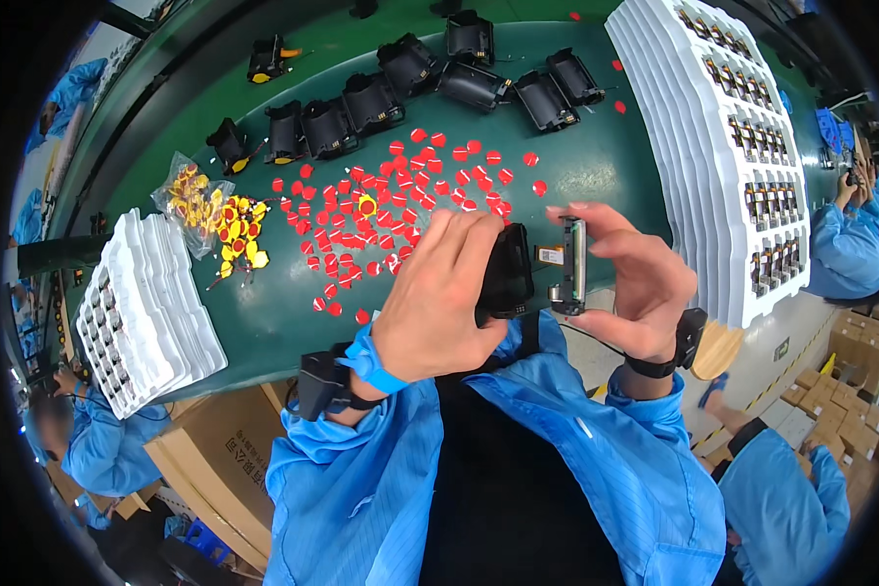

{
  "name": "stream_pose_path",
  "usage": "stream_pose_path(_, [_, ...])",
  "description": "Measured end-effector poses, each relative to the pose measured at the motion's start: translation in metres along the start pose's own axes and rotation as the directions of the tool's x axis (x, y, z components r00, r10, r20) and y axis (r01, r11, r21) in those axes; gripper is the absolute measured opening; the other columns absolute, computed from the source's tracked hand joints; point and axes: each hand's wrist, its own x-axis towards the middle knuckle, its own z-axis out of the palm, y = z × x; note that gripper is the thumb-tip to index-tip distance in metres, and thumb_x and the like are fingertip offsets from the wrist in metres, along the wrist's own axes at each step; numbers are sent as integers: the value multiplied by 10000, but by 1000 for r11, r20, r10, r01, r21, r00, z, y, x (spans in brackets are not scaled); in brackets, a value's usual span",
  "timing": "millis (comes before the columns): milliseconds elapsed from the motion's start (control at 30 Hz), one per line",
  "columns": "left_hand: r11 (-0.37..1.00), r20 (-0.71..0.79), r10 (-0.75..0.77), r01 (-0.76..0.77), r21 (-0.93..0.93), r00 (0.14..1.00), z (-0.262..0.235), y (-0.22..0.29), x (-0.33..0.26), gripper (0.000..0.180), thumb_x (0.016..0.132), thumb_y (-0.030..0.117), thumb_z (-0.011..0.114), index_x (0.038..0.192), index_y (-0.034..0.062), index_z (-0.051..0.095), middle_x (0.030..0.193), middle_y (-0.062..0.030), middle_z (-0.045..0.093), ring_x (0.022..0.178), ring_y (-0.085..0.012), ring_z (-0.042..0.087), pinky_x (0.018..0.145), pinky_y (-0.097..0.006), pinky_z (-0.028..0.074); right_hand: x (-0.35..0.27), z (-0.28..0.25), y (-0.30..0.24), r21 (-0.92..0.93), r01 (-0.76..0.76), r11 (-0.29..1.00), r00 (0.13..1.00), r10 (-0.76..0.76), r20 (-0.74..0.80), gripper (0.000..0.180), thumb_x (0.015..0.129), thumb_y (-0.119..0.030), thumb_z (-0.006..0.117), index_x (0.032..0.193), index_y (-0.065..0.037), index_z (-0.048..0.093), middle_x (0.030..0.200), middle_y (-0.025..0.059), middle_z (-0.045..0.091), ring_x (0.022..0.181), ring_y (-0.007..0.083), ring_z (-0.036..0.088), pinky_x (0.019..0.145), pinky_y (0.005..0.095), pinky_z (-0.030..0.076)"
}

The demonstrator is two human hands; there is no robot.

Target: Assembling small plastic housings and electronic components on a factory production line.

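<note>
Two hands work above the green table [596, 166]: left hand [439, 293] clamped around a black housing [506, 273], right hand [635, 278] pinching a small metal module [569, 266] just beside it. Line the module up squarely before pressing it in.

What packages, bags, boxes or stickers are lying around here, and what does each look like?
Clear plastic bag: left on the green table, crumpled, holding yellow pieces.
Red stickers: small round ones scattered across the middle of the table.
White trays, right: tall leaning stack holding small dark parts.
White trays, left: lower stack at the table's edge.
Cardboard boxes: brown, below the table; more at far right.
</note>
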Motion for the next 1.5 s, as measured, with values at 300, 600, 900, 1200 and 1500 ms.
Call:
stream_pose_path(300, [997, 61, 64, -66, 44, 996, -17, 4, -1, 763, 563, 78, 758, 1256, -79, 481, 1146, -218, 540, 1017, -387, 513, 852, -448, 468, 14, 7, 0, -226, -9, 974, 980, 54, 193, 491, 666, -21, 826, 1120, 66, 661, 1295, 292, 616, 1216, 412, 614, 1009, 445, 494])
stream_pose_path(600, [994, 13, 62, -61, -85, 998, -19, -8, 1, 734, 559, 96, 746, 1244, -45, 523, 1061, -216, 595, 941, -405, 603, 800, -443, 511, 23, 5, 8, -212, 19, 977, 960, 41, 277, 490, 685, -56, 846, 1126, 48, 659, 1311, 277, 610, 1272, 414, 571, 1076, 471, 436])
stream_pose_path(900, [979, -21, 53, -56, -197, 998, -24, -13, 2, 702, 567, 116, 763, 1228, -24, 572, 1044, -193, 647, 887, -371, 671, 752, -394, 544, 15, 16, 11, -50, -114, 992, 980, 120, 160, 451, 715, -47, 835, 1112, 48, 643, 1319, 285, 604, 1302, 397, 554, 1081, 458, 430])
stream_pose_path(1200, [927, -33, -37, 22, -375, 999, -19, -21, -4, 665, 539, 147, 794, 1163, -3, 619, 930, -152, 675, 779, -285, 688, 712, -351, 543, 21, 19, -2, -334, 46, 941, 945, 68, 321, 476, 686, -21, 800, 1122, 56, 625, 1323, 295, 583, 1258, 447, 560, 1117, 544, 370])
stream_pose_path(1500, [989, -32, -43, 38, -143, 999, -6, -7, 5, 711, 587, 201, 811, 1232, -21, 610, 1043, -202, 686, 938, -351, 699, 835, -403, 551, 7, 18, -3, -480, 138, 867, 921, 65, 383, 639, 792, -165, 641, 1367, 52, 465, 1466, 304, 392, 1390, 483, 367, 1135, 562, 293])
